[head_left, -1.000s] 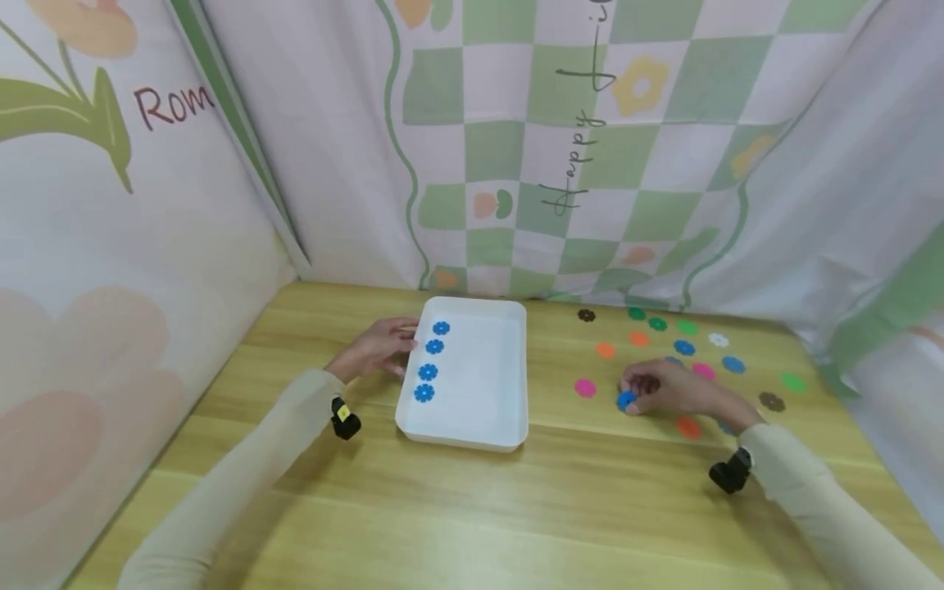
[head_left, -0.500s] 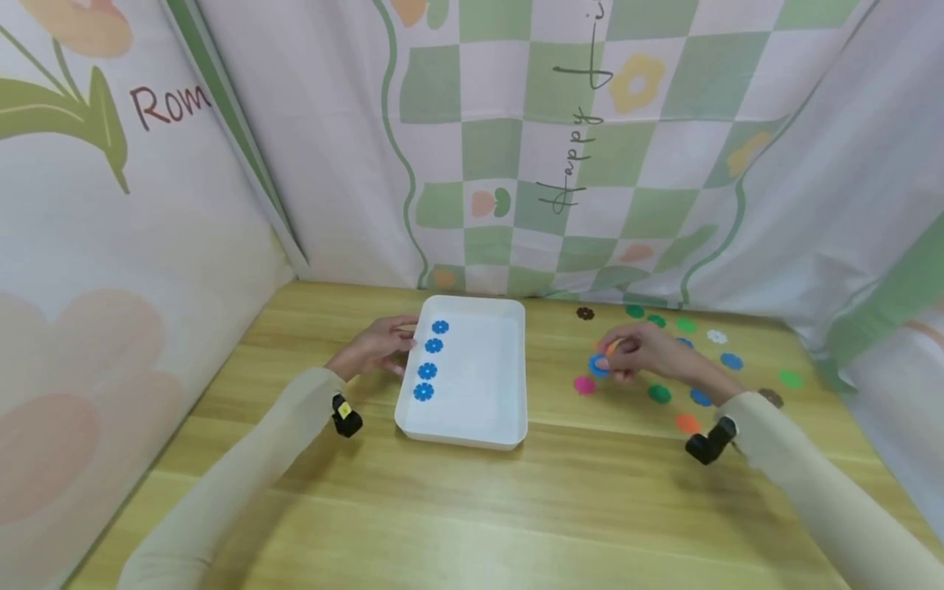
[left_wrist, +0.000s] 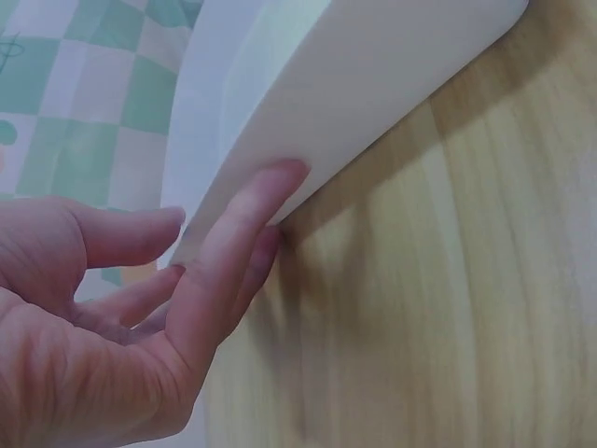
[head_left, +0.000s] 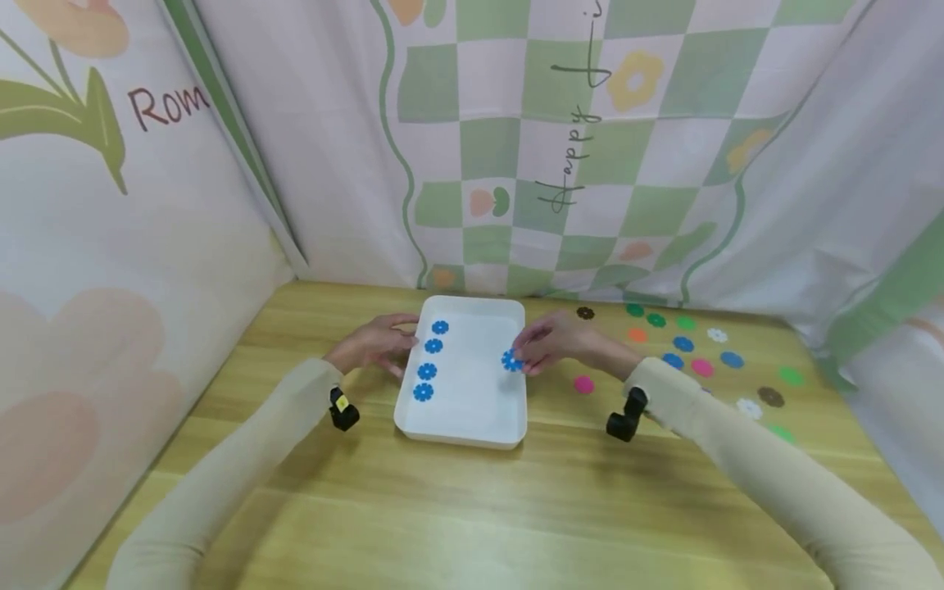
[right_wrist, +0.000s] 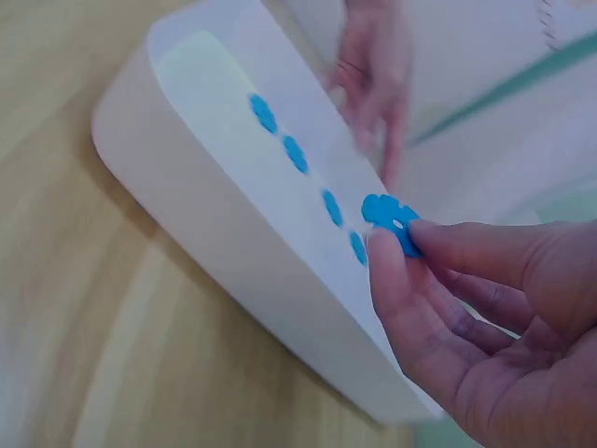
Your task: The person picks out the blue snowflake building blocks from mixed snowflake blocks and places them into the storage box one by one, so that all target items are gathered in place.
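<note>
My right hand pinches a blue flower-shaped disc between thumb and fingertips, over the right rim of the white tray. Against the tray's left wall, the fingers of my left hand rest outstretched; in the left wrist view a fingertip touches the outer wall. Inside the tray, along its left side, several blue flower discs lie in a column. The right wrist view shows the held disc upright, near the tray's edge.
Right of the tray, flower discs in several colours lie scattered on the wooden table, among them a pink disc and a dark brown disc. A patterned curtain hangs behind the table.
My right hand has lifted the blue disc from among the scattered pieces and carried it left to the tray's right rim. My left hand stays at the tray's left wall.
</note>
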Action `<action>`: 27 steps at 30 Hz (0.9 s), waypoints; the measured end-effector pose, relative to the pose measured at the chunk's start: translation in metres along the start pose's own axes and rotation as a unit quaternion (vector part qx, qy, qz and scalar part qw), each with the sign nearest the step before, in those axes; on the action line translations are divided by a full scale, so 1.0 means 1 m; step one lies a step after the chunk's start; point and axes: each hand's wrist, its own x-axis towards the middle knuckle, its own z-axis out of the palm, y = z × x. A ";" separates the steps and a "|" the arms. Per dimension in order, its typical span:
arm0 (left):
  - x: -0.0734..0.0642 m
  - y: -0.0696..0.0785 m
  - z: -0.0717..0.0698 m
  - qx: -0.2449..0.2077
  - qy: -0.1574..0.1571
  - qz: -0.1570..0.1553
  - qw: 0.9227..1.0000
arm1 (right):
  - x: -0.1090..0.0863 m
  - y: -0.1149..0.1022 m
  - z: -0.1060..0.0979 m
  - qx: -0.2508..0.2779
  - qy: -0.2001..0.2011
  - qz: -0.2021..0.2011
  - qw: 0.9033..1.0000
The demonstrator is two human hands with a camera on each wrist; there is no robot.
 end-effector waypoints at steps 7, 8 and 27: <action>0.006 0.001 0.003 0.022 0.008 -0.010 1.000 | 0.021 -0.012 0.043 -0.041 -0.007 0.036 0.999; 0.006 0.002 0.004 0.026 0.008 -0.009 1.000 | 0.024 -0.013 0.048 -0.042 -0.006 0.038 0.998; 0.006 0.000 0.002 0.041 -0.001 0.017 0.999 | 0.051 -0.015 0.117 -0.050 -0.025 0.031 0.998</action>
